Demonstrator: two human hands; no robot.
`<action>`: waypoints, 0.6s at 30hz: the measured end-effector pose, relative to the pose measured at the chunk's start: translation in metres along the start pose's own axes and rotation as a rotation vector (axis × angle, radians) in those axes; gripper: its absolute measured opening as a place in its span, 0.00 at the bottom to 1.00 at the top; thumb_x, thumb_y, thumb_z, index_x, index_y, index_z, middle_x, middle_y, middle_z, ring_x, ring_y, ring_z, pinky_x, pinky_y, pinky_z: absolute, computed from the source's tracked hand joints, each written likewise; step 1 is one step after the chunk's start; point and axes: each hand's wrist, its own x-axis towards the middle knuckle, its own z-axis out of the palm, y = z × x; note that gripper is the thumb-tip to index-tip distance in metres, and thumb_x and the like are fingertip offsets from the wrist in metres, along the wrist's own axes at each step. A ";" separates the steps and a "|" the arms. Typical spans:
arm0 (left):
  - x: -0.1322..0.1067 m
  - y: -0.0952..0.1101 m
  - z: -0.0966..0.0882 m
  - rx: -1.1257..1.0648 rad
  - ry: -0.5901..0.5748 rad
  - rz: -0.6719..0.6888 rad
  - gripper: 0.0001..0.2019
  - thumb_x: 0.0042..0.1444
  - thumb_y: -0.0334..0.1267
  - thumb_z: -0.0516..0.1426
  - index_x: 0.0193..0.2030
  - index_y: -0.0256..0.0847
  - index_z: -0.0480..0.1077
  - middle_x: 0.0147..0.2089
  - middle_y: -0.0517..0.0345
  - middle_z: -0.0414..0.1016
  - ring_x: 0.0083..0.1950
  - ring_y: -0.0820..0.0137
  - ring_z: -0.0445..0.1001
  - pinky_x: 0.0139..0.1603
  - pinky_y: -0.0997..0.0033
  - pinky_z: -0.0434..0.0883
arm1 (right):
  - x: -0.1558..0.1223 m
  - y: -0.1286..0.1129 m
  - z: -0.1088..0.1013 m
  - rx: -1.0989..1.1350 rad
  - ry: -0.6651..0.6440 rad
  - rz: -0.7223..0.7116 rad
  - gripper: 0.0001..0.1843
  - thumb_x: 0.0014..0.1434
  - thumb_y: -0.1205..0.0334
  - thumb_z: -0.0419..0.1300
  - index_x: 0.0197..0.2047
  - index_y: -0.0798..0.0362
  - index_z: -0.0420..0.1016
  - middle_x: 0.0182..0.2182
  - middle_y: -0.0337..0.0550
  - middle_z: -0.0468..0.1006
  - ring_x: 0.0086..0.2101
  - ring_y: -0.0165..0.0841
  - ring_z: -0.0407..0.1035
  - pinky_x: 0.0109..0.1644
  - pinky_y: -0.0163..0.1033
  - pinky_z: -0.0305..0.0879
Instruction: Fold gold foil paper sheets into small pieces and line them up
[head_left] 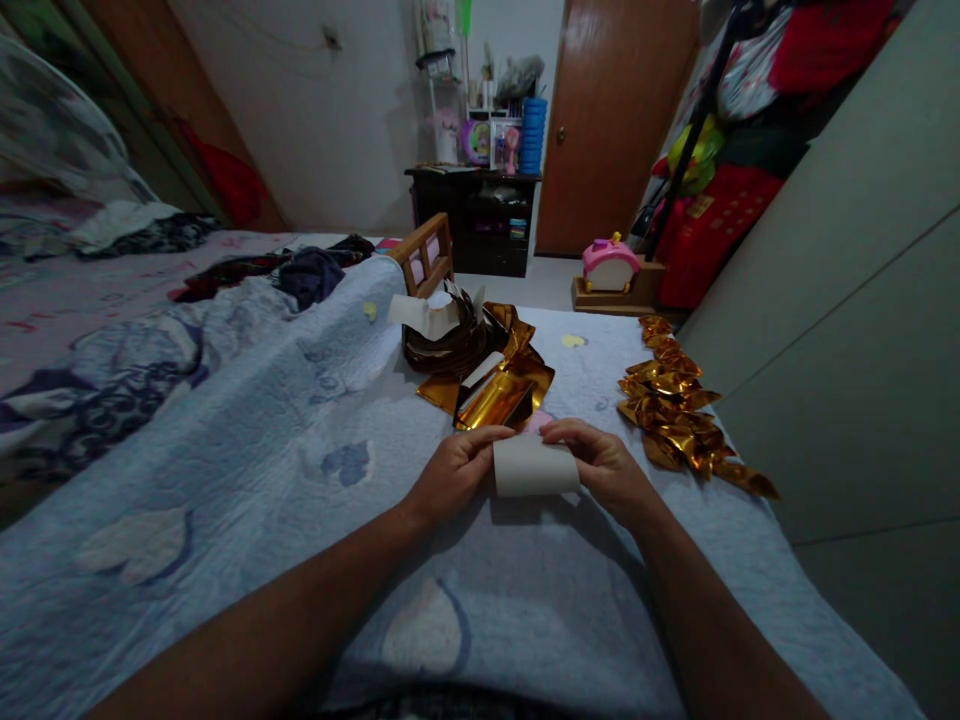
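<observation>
Both of my hands hold one small sheet of paper [534, 467], white side up and curved, just above the light blue quilt [300, 470]. My left hand [454, 472] pinches its left edge, and my right hand [604, 462] pinches its right edge. Just beyond the sheet lies a stack of gold foil sheets [499, 390], partly unfolded. To the right, a row of folded gold pieces [675, 405] runs along the quilt's edge.
A dark round holder with curled sheets [442, 335] stands behind the gold stack. A grey wardrobe wall [847, 330] rises on the right. Rumpled bedding and clothes [300, 270] lie at left. A pink toy [610, 262], a dark cabinet [480, 220] and a brown door [615, 120] stand at the back.
</observation>
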 end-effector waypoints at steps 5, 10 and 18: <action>0.001 -0.003 0.004 -0.195 -0.046 -0.017 0.24 0.51 0.34 0.65 0.56 0.38 0.74 0.54 0.46 0.79 0.51 0.60 0.78 0.53 0.61 0.73 | -0.002 -0.001 -0.009 -0.213 -0.224 -0.088 0.15 0.55 0.62 0.68 0.47 0.45 0.81 0.55 0.45 0.74 0.57 0.41 0.67 0.60 0.48 0.66; 0.002 -0.010 0.001 -0.100 -0.127 0.050 0.32 0.44 0.31 0.69 0.59 0.43 0.73 0.63 0.47 0.69 0.60 0.57 0.72 0.61 0.60 0.70 | -0.004 -0.006 -0.017 -0.367 -0.368 -0.108 0.16 0.60 0.58 0.66 0.52 0.45 0.80 0.58 0.47 0.71 0.61 0.41 0.63 0.67 0.51 0.58; 0.004 -0.018 -0.007 0.224 -0.207 0.160 0.31 0.46 0.37 0.70 0.59 0.45 0.73 0.58 0.48 0.68 0.60 0.55 0.70 0.61 0.55 0.70 | -0.004 -0.009 -0.023 -0.338 -0.453 -0.048 0.15 0.60 0.56 0.66 0.50 0.47 0.80 0.58 0.48 0.69 0.61 0.42 0.63 0.66 0.51 0.58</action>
